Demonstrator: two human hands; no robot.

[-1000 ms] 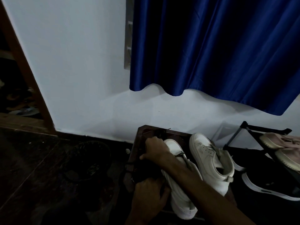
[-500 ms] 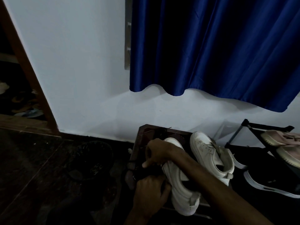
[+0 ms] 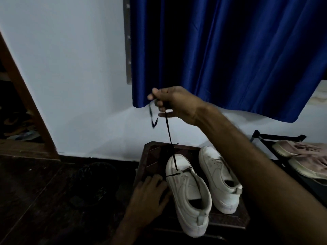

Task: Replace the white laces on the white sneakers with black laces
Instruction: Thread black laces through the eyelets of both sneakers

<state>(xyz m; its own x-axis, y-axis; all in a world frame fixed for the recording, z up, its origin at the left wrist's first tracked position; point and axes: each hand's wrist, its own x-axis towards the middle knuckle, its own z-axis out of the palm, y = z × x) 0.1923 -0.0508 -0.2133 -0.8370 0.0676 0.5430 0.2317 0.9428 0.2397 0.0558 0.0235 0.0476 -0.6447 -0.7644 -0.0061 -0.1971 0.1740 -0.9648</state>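
Note:
Two white sneakers stand on a dark wooden stool (image 3: 152, 152). The left sneaker (image 3: 189, 195) has a black lace (image 3: 169, 137) threaded through its front eyelets. My right hand (image 3: 174, 103) is raised above the stool and pinches that lace, which runs taut down to the shoe, its free end dangling beside my fingers. My left hand (image 3: 150, 197) rests with spread fingers against the left side of that sneaker. The right sneaker (image 3: 219, 179) stands beside it, partly behind my right forearm.
A blue curtain (image 3: 230, 50) hangs over the white wall behind the stool. A black rack (image 3: 276, 137) at the right holds pinkish shoes (image 3: 300, 149). A dark round bin (image 3: 93, 183) sits on the dark floor to the left. A wooden door frame (image 3: 23, 96) rises at far left.
My right hand rose from the left sneaker's toe to high above the stool, pulling the black lace taut. The left hand opened and now lies against the shoe's side.

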